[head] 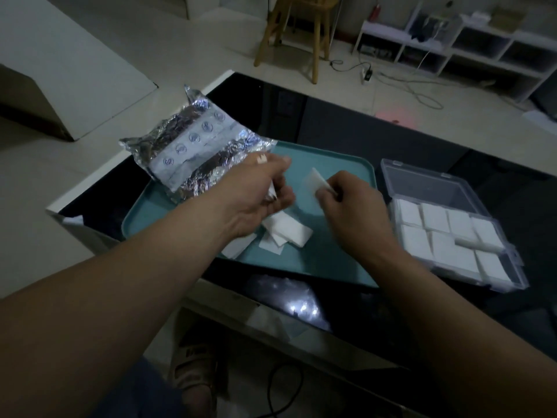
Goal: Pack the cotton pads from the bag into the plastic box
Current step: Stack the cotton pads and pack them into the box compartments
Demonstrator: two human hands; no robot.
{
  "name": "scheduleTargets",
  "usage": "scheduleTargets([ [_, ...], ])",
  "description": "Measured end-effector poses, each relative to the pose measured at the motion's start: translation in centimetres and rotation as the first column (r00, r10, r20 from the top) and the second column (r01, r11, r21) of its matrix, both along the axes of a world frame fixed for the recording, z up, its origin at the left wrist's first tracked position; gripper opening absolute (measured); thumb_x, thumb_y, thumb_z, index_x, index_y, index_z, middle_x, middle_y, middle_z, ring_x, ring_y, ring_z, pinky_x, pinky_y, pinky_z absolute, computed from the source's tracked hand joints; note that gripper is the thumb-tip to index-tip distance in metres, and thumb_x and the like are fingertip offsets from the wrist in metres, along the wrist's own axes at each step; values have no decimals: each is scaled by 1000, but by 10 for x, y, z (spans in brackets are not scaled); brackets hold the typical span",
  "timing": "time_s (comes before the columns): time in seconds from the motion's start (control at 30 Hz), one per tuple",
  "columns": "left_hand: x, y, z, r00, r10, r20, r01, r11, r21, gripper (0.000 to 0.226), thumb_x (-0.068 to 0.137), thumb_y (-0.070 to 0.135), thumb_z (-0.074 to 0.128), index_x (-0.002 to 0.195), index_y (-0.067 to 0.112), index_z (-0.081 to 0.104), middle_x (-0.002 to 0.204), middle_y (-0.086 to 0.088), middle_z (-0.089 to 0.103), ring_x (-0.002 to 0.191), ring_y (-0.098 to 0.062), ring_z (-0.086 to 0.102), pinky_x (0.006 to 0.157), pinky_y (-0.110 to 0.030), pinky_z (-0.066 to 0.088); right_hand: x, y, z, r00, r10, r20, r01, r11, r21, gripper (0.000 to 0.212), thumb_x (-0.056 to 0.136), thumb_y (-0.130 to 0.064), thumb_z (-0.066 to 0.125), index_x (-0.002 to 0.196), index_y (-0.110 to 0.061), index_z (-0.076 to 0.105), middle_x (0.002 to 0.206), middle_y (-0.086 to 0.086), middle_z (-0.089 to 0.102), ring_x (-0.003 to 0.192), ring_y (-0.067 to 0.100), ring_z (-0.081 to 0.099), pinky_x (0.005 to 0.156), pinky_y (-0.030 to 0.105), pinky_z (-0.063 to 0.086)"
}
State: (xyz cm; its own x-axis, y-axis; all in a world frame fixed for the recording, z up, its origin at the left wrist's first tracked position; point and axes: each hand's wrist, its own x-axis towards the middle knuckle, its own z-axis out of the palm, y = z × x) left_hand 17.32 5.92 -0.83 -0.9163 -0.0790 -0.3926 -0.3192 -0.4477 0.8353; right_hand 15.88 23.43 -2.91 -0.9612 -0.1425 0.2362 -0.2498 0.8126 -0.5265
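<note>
Pads [434, 220] are covering the box [422, 184] floor, others lying on the tray [331, 263]; our right hand [352, 206] is pinching one, our left hand [262, 191] seemingly gripping another.

Silver foil bag [193, 149]; white cotton pads [434, 218] flat inside open clear box [422, 182]

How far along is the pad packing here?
Done: rows of pads fill much of the box. In hand: right hand pinches one pad; left hand pinches something white, blurred. Left: loose pads on the tray, plus whatever the bag holds.
</note>
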Motion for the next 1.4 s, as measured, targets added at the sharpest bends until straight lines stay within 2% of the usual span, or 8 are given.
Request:
scheduleTargets([
  [0.13, 10, 20, -7, 989, -134, -64, 137, 990, 37, 19, 100, 25, 64, 106, 12, 52, 99, -17, 62, 86, -27, 69, 78, -41, 64, 17, -7, 15, 999, 2, -39, -7, 990, -139, 21, 97, -37, 66, 84, -22, 58, 72, -7, 60, 67, 6, 55, 58, 20, 39],
  [0.37, 12, 21, -6, 988, -148, -42, 150, 988, 45, 17, 102, 22, 59, 116, 13, 57, 106, -14, 64, 91, -25, 67, 75, -41, 63, 29, -8, 11, 975, 199, -96, -207, 975, -78, 23, 92, -45, 69, 88, -26, 57, 80, -10, 60, 78, 11, 57, 70, 40, 50],
  [0.53, 15, 13, 0, 949, -316, -8, 314, 941, 129, 29, 105, 39, 53, 123, 18, 61, 97, -13, 63, 77, -23, 63, 61, -31, 57, 24, 10, 21, 932, 362, -14, -362, 930, -59, 41, 82, -58, 72, 109, -31, 57, 121, -15, 59, 117, 12, 53, 101, 44, 46],
  [0.73, 15, 19, -8, 892, -451, -21, 447, 874, 193, 48, 103, 59, 40, 127, 27, 67, 103, -8, 62, 86, -16, 59, 68, -34, 57, 24, 16, 25, 901, 418, 116, -392, 899, -196, 39, 81, -28, 85, 101, -22, 52, 119, -9, 63, 114, 13, 57, 84, 12, 44],
  [0.97, 15, 17, -12, 884, -467, -22, 463, 868, 180, 40, 101, 60, 46, 99, 24, 63, 89, -5, 58, 80, -18, 56, 64, -30, 50, 30, 10, 26, 870, 469, 154, -421, 868, -265, 41, 81, -24, 87, 101, -18, 51, 110, -4, 62, 88, 10, 61, 73, 16, 48],
  [1.1, 4, 5, -3, 974, -227, 24, 219, 959, 181, 23, 100, 43, 60, 108, 22, 63, 73, -3, 51, 60, -12, 51, 50, -24, 51, 18, 10, 23, 936, 332, 116, -272, 892, -360, 29, 93, -38, 75, 107, -18, 60, 121, -15, 67, 114, -2, 60, 94, 19, 46],
  [1.23, -10, -19, 1, 997, 12, 83, -26, 985, 171, 21, 95, 20, 65, 110, 16, 51, 68, -1, 51, 53, -10, 46, 40, -18, 37, 4, 15, 11, 967, 201, 157, -193, 979, -67, 17, 92, -37, 74, 99, -24, 68, 94, -11, 68, 89, 8, 64, 80, 29, 51],
  [1.4, -4, -8, 1, 991, -108, 80, 99, 989, 110, 18, 93, 22, 64, 106, 14, 54, 73, -3, 53, 57, -12, 46, 43, -19, 37, 23, -1, -19, 929, 296, 221, -356, 877, 322, 38, 83, -52, 74, 110, -29, 60, 108, -3, 57, 102, 22, 57, 83, 40, 51],
])
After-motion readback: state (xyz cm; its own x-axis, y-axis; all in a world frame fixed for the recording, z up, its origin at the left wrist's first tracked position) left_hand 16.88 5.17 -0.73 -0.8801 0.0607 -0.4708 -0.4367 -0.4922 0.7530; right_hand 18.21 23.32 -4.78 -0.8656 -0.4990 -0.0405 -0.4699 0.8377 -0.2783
